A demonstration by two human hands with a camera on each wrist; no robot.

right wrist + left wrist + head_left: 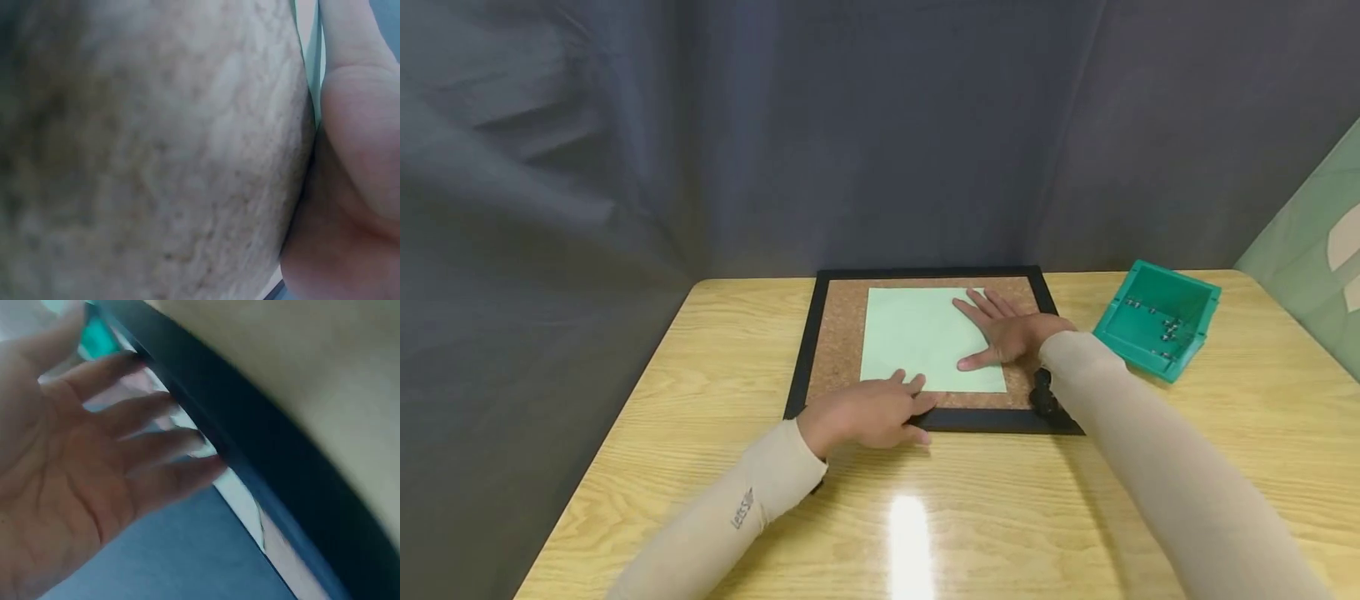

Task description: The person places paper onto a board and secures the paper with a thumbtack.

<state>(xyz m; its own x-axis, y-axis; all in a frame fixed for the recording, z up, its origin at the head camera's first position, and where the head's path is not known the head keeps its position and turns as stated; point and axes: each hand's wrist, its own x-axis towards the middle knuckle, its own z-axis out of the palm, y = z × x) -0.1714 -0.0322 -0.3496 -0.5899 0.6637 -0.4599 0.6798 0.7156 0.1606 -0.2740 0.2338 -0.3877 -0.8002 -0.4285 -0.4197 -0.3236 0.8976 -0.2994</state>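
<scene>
A pale green sheet of paper [917, 333] lies on a cork board [842, 333] with a black frame [805, 350]. My right hand [1003, 333] rests with spread fingers on the sheet's right part; in the right wrist view the palm [356, 144] is beside the cork surface [175, 150]. Over the board's near edge is my left hand [880, 411], fingers extended, by the sheet's lower edge. In the left wrist view the left hand [94, 450] has its fingertips near the dark frame [250, 425]; whether they touch it, I cannot tell.
A green bin [1157, 321] holding several small metallic pieces stands on the wooden table [1000, 517], right of the board. A dark curtain [880, 142] hangs behind the table and along its left side. Light green cloth [1315, 225] is at the far right.
</scene>
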